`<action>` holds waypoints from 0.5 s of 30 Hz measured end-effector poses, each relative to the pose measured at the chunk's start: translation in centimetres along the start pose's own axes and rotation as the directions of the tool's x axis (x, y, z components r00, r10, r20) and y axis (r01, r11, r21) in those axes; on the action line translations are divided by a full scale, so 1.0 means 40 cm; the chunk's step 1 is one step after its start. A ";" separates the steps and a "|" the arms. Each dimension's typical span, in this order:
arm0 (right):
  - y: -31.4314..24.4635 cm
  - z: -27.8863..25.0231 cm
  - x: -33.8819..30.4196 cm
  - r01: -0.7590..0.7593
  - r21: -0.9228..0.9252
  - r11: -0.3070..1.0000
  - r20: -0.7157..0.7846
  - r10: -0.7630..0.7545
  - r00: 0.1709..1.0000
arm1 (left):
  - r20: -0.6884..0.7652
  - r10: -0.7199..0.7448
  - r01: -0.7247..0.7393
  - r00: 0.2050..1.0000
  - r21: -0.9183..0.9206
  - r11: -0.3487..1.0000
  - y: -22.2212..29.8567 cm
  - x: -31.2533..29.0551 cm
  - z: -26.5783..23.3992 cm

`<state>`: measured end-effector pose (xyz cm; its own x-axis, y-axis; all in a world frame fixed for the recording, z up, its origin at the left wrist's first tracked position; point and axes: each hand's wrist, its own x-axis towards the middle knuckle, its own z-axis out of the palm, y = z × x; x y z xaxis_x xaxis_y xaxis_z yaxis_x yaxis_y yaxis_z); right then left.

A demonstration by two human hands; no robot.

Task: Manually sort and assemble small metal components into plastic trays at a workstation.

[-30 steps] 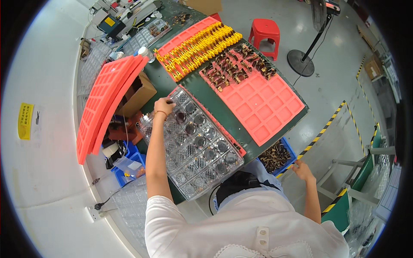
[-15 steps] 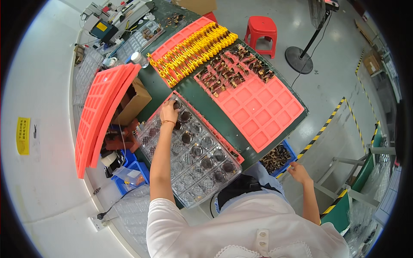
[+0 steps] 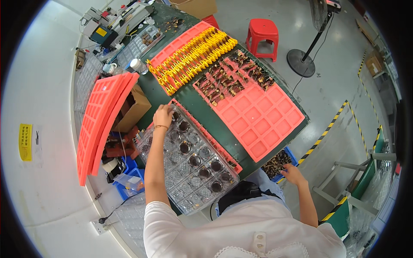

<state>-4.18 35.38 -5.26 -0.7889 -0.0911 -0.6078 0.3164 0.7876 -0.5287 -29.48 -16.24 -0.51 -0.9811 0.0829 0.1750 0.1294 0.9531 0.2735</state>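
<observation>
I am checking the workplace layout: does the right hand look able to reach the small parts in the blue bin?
Probably yes: the right hand appears beside the blue bin, with nothing visible blocking the small parts; depth is hard to judge.

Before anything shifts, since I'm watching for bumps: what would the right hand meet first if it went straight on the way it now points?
Probably the small brownish pieces in the blue bin: the right hand points toward them, though its height relative to the bin is unclear.
</observation>
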 end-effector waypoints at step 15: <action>-0.025 -0.016 -0.026 0.099 0.027 0.995 -0.110 -0.096 0.989 | 0.184 0.057 -0.103 0.981 0.254 0.962 0.289 0.144 0.344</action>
<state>-4.00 35.07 -3.70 -0.8686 -0.0987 -0.4856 0.2507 0.7579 -0.6023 -35.62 -0.73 -9.34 -0.9818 0.1892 0.0135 0.1893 0.9819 0.0048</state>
